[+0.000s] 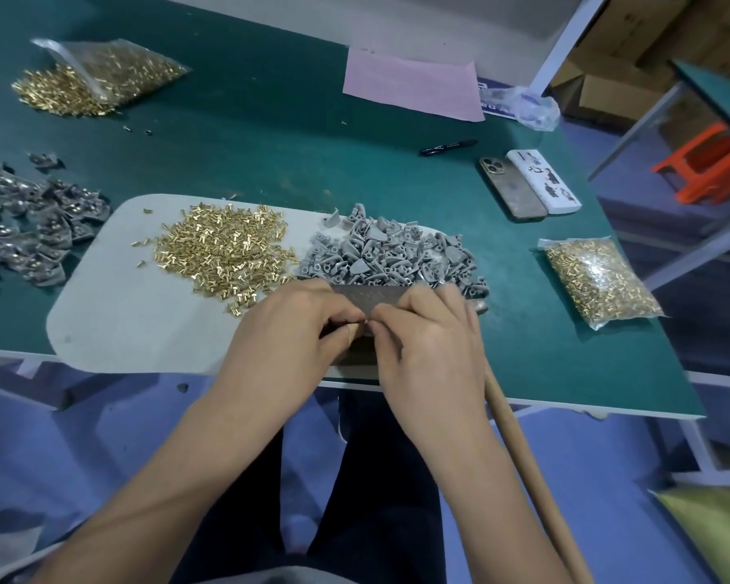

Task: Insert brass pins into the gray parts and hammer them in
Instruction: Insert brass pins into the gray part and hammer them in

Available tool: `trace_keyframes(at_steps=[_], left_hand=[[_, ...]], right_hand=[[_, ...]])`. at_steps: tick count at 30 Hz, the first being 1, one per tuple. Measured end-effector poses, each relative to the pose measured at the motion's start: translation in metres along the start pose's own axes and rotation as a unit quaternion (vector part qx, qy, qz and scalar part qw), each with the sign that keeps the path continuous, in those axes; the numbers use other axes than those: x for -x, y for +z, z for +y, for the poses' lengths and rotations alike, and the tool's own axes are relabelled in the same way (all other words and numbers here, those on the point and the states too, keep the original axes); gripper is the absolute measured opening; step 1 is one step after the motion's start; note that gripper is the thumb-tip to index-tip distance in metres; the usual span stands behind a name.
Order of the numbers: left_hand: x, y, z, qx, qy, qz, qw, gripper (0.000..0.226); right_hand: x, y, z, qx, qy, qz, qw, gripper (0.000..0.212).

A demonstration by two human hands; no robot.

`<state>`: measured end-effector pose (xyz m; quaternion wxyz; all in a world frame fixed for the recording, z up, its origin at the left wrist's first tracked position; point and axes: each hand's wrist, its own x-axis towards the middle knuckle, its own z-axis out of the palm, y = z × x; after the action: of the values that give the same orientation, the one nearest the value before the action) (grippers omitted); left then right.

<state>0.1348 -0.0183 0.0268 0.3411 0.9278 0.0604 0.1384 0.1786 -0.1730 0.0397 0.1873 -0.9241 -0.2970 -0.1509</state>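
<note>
My left hand (pixel 287 326) and my right hand (pixel 430 335) meet fingertip to fingertip over a dark metal block (pixel 367 295) at the table's front edge. Between the fingertips sits something small, mostly hidden; a tan bit shows under my left thumb. A pile of loose brass pins (pixel 224 250) lies on a pale mat (pixel 119 305) just left of my hands. A heap of gray parts (pixel 393 250) lies right behind the block. A wooden hammer handle (pixel 523 457) runs from under my right hand toward me.
Darker gray parts (pixel 26 229) are heaped at the left edge. An open bag of pins (pixel 98 73) lies far left, a sealed bag (pixel 599 280) at right. Two phones (pixel 527 187), a marker (pixel 447 147) and pink paper (pixel 414 86) lie beyond on the green table (pixel 270 141).
</note>
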Motion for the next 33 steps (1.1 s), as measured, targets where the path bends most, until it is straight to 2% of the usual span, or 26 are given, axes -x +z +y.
trace_keyframes(at_steps=[4, 8, 16, 19, 21, 22, 24, 26, 29, 33], left_hand=[[0.000, 0.001, -0.001, 0.007, -0.001, 0.003, 1.000, 0.014], [0.000, 0.001, -0.001, 0.019, 0.000, 0.006, 1.000, 0.010], [0.002, 0.001, 0.001, 0.009, -0.002, 0.014, 1.000, 0.007], [0.001, 0.002, 0.000, -0.005, -0.005, 0.017, 1.000, 0.008], [0.001, 0.003, 0.000, -0.011, -0.009, 0.021, 1.000, 0.007], [0.001, 0.003, 0.001, -0.015, -0.009, 0.022, 1.000, 0.007], [0.001, 0.003, 0.001, -0.024, -0.009, 0.023, 0.999, 0.006], [0.001, 0.003, 0.001, -0.030, -0.013, 0.026, 0.999, 0.006], [0.002, 0.002, 0.002, -0.049, -0.019, 0.031, 0.998, 0.006], [0.002, 0.001, 0.004, -0.064, -0.022, 0.028, 0.997, 0.007]], right_hand=[[-0.005, -0.002, -0.001, 0.034, -0.042, -0.021, 0.998, 0.012], [-0.004, -0.001, 0.007, -0.038, 0.012, -0.046, 0.998, 0.010], [0.001, 0.007, 0.014, -0.129, 0.030, -0.003, 0.991, 0.007], [0.008, 0.000, 0.028, -0.220, 0.124, 0.048, 0.966, 0.016], [0.015, -0.006, 0.044, -0.175, 0.209, 0.085, 0.958, 0.017], [0.020, -0.009, 0.052, -0.114, 0.247, 0.079, 0.959, 0.019], [0.029, -0.011, 0.063, -0.018, 0.303, -0.010, 0.953, 0.032], [0.036, -0.011, 0.065, -0.008, 0.321, -0.094, 0.942, 0.039], [0.043, -0.010, 0.069, -0.022, 0.302, -0.096, 0.948, 0.026], [0.050, -0.013, 0.069, -0.012, 0.301, -0.098, 0.948, 0.026]])
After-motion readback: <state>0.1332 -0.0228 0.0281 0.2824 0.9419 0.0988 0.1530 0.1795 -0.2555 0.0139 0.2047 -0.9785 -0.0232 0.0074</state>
